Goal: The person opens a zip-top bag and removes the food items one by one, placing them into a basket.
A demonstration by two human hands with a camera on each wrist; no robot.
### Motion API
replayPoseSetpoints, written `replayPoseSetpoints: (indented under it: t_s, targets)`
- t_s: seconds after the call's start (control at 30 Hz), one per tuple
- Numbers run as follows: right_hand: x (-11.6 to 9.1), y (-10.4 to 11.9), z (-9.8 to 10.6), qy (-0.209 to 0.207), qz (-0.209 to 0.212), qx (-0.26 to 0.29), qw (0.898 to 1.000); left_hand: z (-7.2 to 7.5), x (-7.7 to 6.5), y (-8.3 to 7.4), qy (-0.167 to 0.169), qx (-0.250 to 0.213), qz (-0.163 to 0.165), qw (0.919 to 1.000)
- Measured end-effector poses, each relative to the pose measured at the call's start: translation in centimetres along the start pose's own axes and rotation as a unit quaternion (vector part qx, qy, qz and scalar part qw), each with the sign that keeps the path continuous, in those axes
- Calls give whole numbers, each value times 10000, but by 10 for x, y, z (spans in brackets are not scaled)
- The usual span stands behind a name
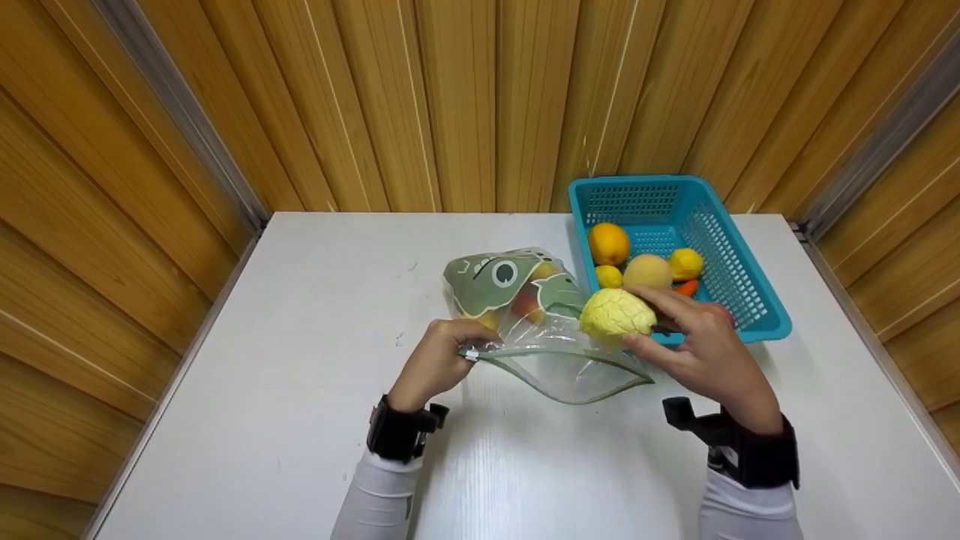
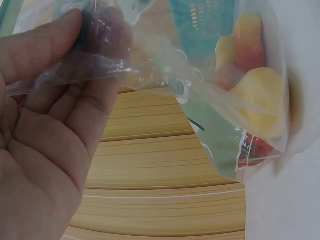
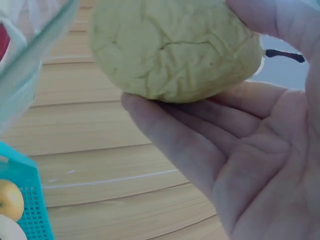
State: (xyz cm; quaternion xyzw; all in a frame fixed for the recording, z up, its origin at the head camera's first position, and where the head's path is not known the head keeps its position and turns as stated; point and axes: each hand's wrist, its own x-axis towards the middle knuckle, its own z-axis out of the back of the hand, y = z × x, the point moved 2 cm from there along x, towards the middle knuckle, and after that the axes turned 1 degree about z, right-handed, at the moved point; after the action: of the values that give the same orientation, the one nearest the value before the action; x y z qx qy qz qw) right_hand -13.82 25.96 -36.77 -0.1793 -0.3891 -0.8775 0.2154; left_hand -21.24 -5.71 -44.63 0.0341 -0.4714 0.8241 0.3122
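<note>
In the head view, my left hand (image 1: 442, 356) grips the left end of the mouth of a clear zip bag (image 1: 559, 375) with a green cartoon print. The bag lies on its side with its mouth spread towards me. Through the plastic, the left wrist view shows a yellow fruit (image 2: 260, 100) and a red-and-yellow piece (image 2: 250, 42). My right hand (image 1: 701, 349) holds a wrinkled yellow fruit (image 1: 616, 313) between thumb and fingers, over the right side of the bag's mouth. A dark stem (image 3: 285, 55) shows at the fruit's narrower end in the right wrist view.
A teal plastic basket (image 1: 757, 281) stands at the back right, beside the bag. Inside are an orange (image 1: 608, 244), a pale round fruit (image 1: 648, 271), lemons (image 1: 686, 264) and other pieces, partly behind my right hand. Wood-patterned walls border the white table (image 1: 322, 300).
</note>
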Motion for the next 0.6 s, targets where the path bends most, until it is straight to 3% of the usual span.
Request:
replayPoseSetpoints:
  t_s: [0.3,0.6]
  targets:
    - [51,-30,33,-267,-607,-222,9976,0,2,0,35,33,72,10000]
    - [96,-79,53,268,-1558,-628,9854,1,1,1,-10,156,-33,9999]
